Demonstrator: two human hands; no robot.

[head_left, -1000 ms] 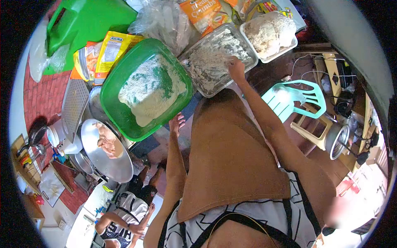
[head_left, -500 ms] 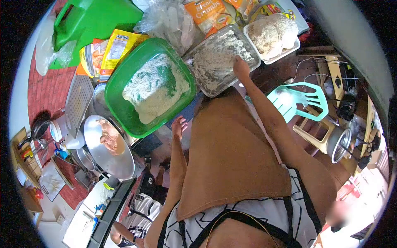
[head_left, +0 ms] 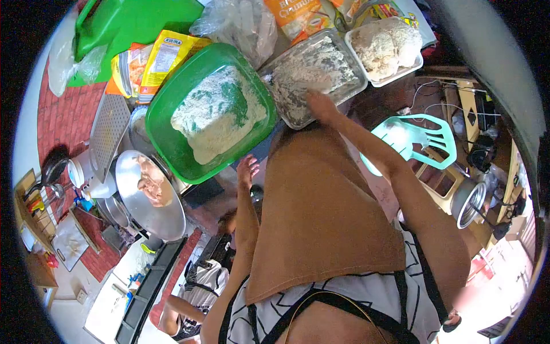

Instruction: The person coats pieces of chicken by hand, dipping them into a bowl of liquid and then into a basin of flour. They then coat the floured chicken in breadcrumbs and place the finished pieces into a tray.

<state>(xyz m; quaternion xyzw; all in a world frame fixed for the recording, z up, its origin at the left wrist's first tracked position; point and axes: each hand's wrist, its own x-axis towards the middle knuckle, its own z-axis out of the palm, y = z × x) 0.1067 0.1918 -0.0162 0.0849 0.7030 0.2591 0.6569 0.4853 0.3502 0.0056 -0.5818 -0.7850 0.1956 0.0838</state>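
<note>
Two hands: left (head_left: 247,170) open, right (head_left: 319,106) at tray (head_left: 346,80)

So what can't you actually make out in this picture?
All in the head view:
- The right hand: blurred at the rim of the rectangular metal tray of flour; I cannot tell whether it holds anything.
- The orange breadcrumb bag: cut off by the top edge, so its label is incomplete.
- The pale lumps on the round metal plate: too small to identify.
- The second person: cut off by the bottom edge.
</note>
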